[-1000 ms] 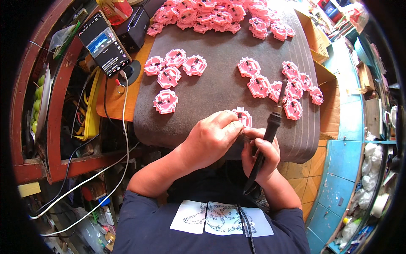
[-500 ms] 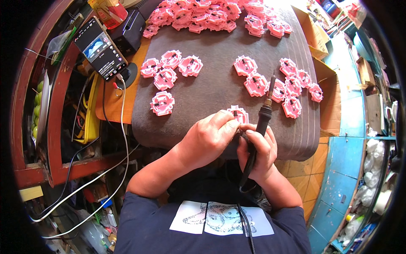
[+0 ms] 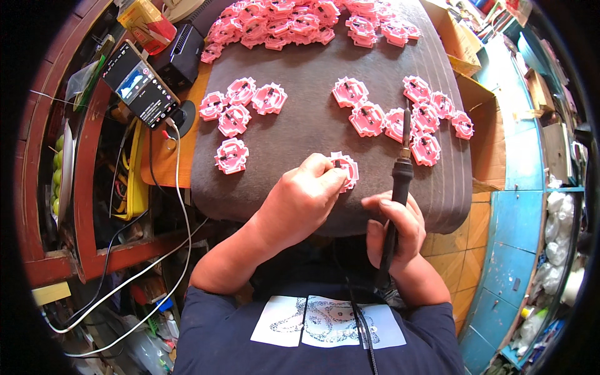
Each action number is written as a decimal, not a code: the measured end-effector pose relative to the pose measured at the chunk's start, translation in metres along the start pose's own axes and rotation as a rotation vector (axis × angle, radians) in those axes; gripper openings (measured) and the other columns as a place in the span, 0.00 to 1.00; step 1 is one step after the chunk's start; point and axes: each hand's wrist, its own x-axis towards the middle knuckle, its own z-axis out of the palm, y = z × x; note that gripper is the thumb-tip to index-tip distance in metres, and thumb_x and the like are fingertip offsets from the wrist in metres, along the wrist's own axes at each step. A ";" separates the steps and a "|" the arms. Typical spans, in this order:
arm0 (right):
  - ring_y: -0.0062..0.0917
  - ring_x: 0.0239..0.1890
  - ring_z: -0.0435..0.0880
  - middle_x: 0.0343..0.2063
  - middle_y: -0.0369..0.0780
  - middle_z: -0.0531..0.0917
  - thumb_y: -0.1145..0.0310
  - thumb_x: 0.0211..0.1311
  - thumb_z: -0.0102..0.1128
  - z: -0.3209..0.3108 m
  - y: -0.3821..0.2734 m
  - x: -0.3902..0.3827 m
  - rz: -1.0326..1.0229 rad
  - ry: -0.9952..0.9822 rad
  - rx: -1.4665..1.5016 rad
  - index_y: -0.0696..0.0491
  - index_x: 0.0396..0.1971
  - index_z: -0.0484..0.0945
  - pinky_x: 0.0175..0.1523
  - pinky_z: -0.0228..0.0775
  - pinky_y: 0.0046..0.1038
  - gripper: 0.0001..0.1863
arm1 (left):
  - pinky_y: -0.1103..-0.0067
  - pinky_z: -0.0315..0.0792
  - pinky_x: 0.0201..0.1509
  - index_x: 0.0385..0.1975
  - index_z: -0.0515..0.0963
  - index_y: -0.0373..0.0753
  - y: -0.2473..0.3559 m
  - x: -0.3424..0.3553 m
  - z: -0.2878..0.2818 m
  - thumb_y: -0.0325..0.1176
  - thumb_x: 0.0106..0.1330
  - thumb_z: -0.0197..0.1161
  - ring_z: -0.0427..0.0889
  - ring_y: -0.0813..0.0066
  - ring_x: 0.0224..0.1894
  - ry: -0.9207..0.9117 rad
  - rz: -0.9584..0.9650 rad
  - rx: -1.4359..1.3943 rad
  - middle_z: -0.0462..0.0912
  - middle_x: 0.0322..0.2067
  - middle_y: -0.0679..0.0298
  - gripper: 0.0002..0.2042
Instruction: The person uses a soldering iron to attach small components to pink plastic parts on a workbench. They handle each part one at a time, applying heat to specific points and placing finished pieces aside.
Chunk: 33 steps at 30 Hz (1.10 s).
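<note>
A pink plastic part (image 3: pixel 350 172) with a small black piece in its middle lies near the front of the dark mat. My left hand (image 3: pixel 305 192) is closed, thumb and fingertips pressed on the part's left side. In my right hand (image 3: pixel 403 232) is a soldering iron (image 3: pixel 401 178), its dark handle lying across the fingers and its metal tip pointing away from me over the pink parts at the right. The right thumb and forefinger are a little apart, and I can make out nothing between them.
Several similar pink parts lie in a left group (image 3: pixel 234 120) and a right group (image 3: pixel 426 117). A large pile (image 3: pixel 275 24) covers the far edge. A phone on a stand (image 3: pixel 140 84) with a white cable is at left; cardboard boxes (image 3: pixel 478 125) flank the right.
My right hand has drawn away from the left, rightward, with the soldering iron. My left hand stays at the pink part, its fingers now on the part's left side. The whole view has shifted slightly.
</note>
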 end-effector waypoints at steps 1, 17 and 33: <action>0.39 0.33 0.88 0.37 0.48 0.87 0.73 0.68 0.66 -0.007 0.000 -0.002 -0.009 -0.017 -0.009 0.61 0.57 0.74 0.40 0.81 0.41 0.21 | 0.64 0.82 0.42 0.41 0.82 0.34 0.001 0.000 -0.001 0.20 0.61 0.70 0.86 0.50 0.38 -0.005 -0.004 0.004 0.82 0.37 0.52 0.09; 0.32 0.23 0.78 0.24 0.39 0.82 0.74 0.58 0.70 -0.054 -0.027 -0.003 0.052 -0.132 0.027 0.58 0.47 0.81 0.30 0.73 0.32 0.17 | 0.67 0.81 0.43 0.40 0.83 0.33 0.007 0.001 0.002 0.19 0.63 0.71 0.86 0.52 0.38 0.016 -0.110 -0.027 0.84 0.36 0.52 0.07; 0.32 0.23 0.78 0.23 0.38 0.83 0.73 0.57 0.70 -0.050 -0.024 -0.005 0.043 -0.126 0.035 0.59 0.47 0.81 0.31 0.73 0.33 0.17 | 0.69 0.81 0.44 0.42 0.83 0.33 0.001 -0.003 0.004 0.18 0.63 0.70 0.86 0.55 0.39 0.047 -0.086 -0.111 0.83 0.38 0.52 0.09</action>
